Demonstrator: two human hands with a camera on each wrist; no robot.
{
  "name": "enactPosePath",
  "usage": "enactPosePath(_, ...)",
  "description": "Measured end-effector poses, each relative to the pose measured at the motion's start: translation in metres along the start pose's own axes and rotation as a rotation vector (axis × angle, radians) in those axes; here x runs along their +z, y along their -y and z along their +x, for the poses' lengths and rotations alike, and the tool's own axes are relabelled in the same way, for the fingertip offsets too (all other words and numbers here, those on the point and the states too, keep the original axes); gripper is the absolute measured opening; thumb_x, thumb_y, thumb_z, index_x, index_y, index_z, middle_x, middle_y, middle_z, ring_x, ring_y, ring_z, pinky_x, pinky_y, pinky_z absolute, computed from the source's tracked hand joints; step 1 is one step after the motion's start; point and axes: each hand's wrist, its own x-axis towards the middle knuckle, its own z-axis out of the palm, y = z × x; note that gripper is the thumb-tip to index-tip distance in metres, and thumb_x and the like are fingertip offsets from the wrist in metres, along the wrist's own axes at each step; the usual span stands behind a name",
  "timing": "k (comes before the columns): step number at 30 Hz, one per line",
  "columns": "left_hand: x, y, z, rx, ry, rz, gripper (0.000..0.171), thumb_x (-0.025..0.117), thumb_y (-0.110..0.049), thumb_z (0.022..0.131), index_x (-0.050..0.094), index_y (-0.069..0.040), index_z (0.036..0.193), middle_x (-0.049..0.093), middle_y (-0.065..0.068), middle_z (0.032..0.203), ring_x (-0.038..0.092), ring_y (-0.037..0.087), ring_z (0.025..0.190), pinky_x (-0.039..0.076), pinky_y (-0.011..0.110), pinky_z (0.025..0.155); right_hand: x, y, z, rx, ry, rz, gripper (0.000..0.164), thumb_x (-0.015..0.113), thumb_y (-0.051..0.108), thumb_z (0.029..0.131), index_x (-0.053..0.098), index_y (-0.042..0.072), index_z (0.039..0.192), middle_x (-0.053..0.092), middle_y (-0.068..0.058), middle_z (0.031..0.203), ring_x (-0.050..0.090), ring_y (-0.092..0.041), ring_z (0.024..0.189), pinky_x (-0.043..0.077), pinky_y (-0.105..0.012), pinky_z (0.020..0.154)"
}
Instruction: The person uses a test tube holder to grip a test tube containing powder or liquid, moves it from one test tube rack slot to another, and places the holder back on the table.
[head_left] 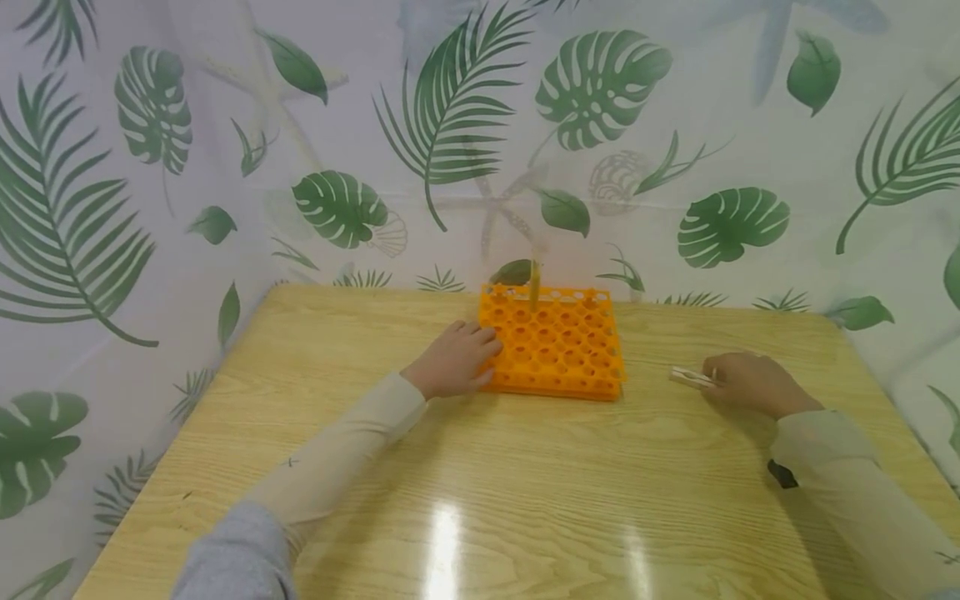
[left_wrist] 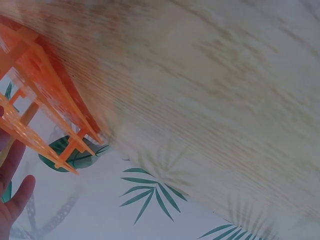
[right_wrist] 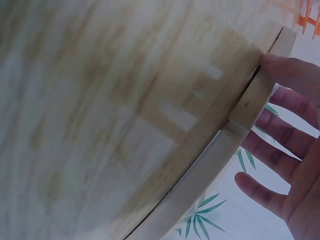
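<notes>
An orange test tube rack [head_left: 551,387] with rows of round holes stands on the table, and one slim tube with yellowish-brown contents [head_left: 535,287] rises from its back row. My left hand [head_left: 457,358] grips the rack's left end, fingers bent over the edge; the left wrist view shows the rack [left_wrist: 55,85] from the side and part of the fingers [left_wrist: 20,195]. To the right of the rack, my right hand [head_left: 757,383] pinches a wooden test tube clamp [head_left: 692,377] just above the tabletop. Up close, the thumb presses the clamp's flat wooden arm [right_wrist: 247,107], with the other fingers behind it.
The wood-grain table [head_left: 525,492] runs back to a leaf-print cloth [head_left: 465,117] hanging close behind the rack. A small black object [head_left: 782,474] shows under the right wrist. Light glares off the table's near part.
</notes>
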Motion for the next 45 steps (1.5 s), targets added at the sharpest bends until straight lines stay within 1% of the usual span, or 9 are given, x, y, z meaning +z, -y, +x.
enactPosePath(6,-0.0017,0.001,0.001,-0.059,0.028,-0.03,0.042,0.054,-0.038,0.091,0.054,-0.012,0.124,0.058,0.005,0.118,0.055,0.023,0.106,0.04,0.042,0.097,0.0028,-0.0061,-0.0003,0.012,-0.006,-0.011,0.013,0.068,0.022,0.081,0.065,0.012,0.088,0.064,0.003,0.073,0.054,-0.01,0.061,0.044,-0.036,0.054)
enactPosePath(9,-0.0025,0.0013,0.0013,-0.073,0.043,-0.041,0.046,0.054,-0.039,0.091,0.052,-0.011,0.128,0.057,0.005,0.119,0.055,0.022,0.107,0.04,0.043,0.099,0.004,-0.0088,-0.0007,0.017,-0.003,-0.008,0.014,0.068,0.023,0.081,0.065,0.012,0.089,0.064,0.003,0.073,0.053,-0.01,0.061,0.044,-0.036,0.055)
enactPosePath(16,-0.0032,0.0013,0.0007,-0.066,0.036,-0.043,0.045,0.054,-0.038,0.091,0.054,-0.012,0.127,0.058,0.004,0.116,0.055,0.022,0.105,0.04,0.042,0.098,0.0039,-0.0077,-0.0002,0.015,0.029,0.006,0.016,0.067,0.024,0.082,0.065,0.011,0.091,0.065,0.002,0.075,0.054,-0.011,0.062,0.045,-0.036,0.055)
enactPosePath(21,-0.0006,0.0021,0.0,-0.057,0.015,-0.035,0.044,0.054,-0.038,0.09,0.053,-0.013,0.126,0.057,0.004,0.114,0.054,0.022,0.103,0.041,0.04,0.095,0.0047,-0.0081,0.0015,0.018,0.027,0.003,0.014,0.066,0.024,0.082,0.065,0.012,0.089,0.064,0.003,0.075,0.054,-0.011,0.063,0.044,-0.036,0.055)
enactPosePath(27,0.0042,0.0031,-0.0006,-0.048,-0.018,-0.04,0.043,0.053,-0.037,0.09,0.052,-0.014,0.126,0.056,0.005,0.109,0.052,0.023,0.101,0.042,0.039,0.091,0.0068,-0.0103,0.0023,0.017,0.023,-0.013,0.015,0.066,0.024,0.082,0.065,0.011,0.089,0.066,0.001,0.077,0.057,-0.013,0.064,0.046,-0.038,0.056)
enactPosePath(30,0.0048,0.0034,-0.0007,-0.053,-0.015,-0.049,0.044,0.053,-0.038,0.09,0.051,-0.015,0.127,0.055,0.005,0.109,0.051,0.023,0.101,0.041,0.038,0.09,0.0067,-0.0094,0.0017,0.014,0.018,-0.011,0.014,0.066,0.024,0.082,0.065,0.011,0.088,0.065,0.001,0.075,0.056,-0.013,0.063,0.045,-0.038,0.056)
enactPosePath(37,0.0007,0.0046,-0.0004,-0.072,0.015,-0.072,0.044,0.053,-0.038,0.089,0.051,-0.017,0.127,0.053,0.007,0.111,0.05,0.024,0.103,0.041,0.04,0.092,0.0019,-0.0035,0.0006,0.006,0.025,-0.007,0.013,0.066,0.022,0.082,0.065,0.011,0.088,0.064,0.002,0.074,0.054,-0.011,0.062,0.044,-0.036,0.055)
enactPosePath(45,-0.0015,0.0055,0.0002,-0.06,0.015,-0.079,0.043,0.053,-0.038,0.089,0.052,-0.017,0.126,0.053,0.007,0.108,0.051,0.023,0.099,0.043,0.037,0.086,-0.0011,-0.0037,0.0012,-0.006,0.029,-0.017,0.012,0.066,0.022,0.082,0.064,0.012,0.087,0.063,0.003,0.073,0.052,-0.01,0.06,0.043,-0.035,0.054)
